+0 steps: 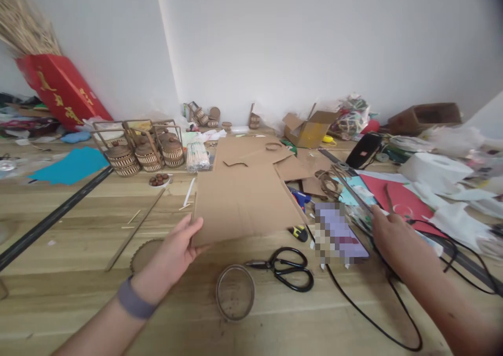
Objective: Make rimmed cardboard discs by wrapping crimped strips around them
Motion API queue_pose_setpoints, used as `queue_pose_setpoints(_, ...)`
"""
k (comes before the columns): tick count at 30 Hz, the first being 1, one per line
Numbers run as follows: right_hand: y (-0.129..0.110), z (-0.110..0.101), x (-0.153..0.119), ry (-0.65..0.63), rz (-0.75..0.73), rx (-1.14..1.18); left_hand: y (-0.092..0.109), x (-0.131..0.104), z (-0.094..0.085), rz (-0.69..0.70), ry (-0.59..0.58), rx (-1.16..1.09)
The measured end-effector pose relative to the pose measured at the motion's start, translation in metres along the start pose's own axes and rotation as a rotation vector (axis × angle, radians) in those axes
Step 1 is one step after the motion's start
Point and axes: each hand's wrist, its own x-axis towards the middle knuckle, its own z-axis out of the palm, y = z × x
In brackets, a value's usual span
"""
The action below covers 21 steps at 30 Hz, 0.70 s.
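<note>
My left hand [178, 251] pinches the near left corner of a flat brown cardboard sheet [243, 201], thumb on top. The sheet's near edge looks slightly raised from the table. On the right, my right hand [393, 235] is closed around the near end of a long thin grey strip [353, 187], perhaps a ruler; its fingers are partly hidden. Black-handled scissors [291, 269] lie between my hands, beside a round ring-shaped piece [236, 293]. A scalloped round piece [145, 255] is partly behind my left wrist.
Another cardboard piece [239, 149] lies beyond the sheet. A phone [349, 241], black cable [353, 303], blue glue gun [301, 199] and yellow-black tool [299, 233] crowd the right. Small woven baskets [147, 154], a bowl of brown beads [159, 180] and a wooden stick [135, 230] are left.
</note>
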Motion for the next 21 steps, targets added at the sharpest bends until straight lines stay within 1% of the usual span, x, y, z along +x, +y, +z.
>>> queue_pose_setpoints(1, 0.008, 0.003, -0.004, -0.029, 0.042, -0.057, 0.005, 0.012, 0.005, 0.044, -0.004, -0.083)
queue_pose_setpoints(3, 0.016, 0.01, -0.012, -0.11, 0.093, -0.174, 0.013, 0.04, 0.015, 0.1, -0.003, -0.126)
queue_pose_setpoints(6, 0.015, 0.019, -0.023, -0.186, 0.121, -0.26, 0.023, 0.082, 0.034, 0.144, 0.023, -0.19)
queue_pose_setpoints(9, 0.008, 0.021, -0.026, -0.195, 0.125, -0.307, 0.03, 0.118, 0.055, 0.142, 0.013, -0.21)
queue_pose_setpoints(11, 0.003, 0.018, -0.023, -0.184, 0.108, -0.322, 0.033, 0.136, 0.068, 0.123, 0.013, -0.211)
queue_pose_setpoints(13, -0.001, 0.015, -0.017, -0.179, 0.074, -0.32, 0.033, 0.149, 0.078, 0.096, 0.003, -0.197)
queue_pose_setpoints(15, -0.004, 0.012, -0.009, -0.187, 0.04, -0.305, 0.031, 0.156, 0.084, 0.072, -0.008, -0.17)
queue_pose_setpoints(17, -0.006, 0.011, 0.001, -0.204, 0.012, -0.28, 0.027, 0.159, 0.084, 0.05, -0.016, -0.121)
queue_pose_setpoints(21, -0.005, 0.015, 0.023, -0.267, -0.056, -0.189, 0.023, 0.16, 0.076, 0.003, -0.011, 0.03)
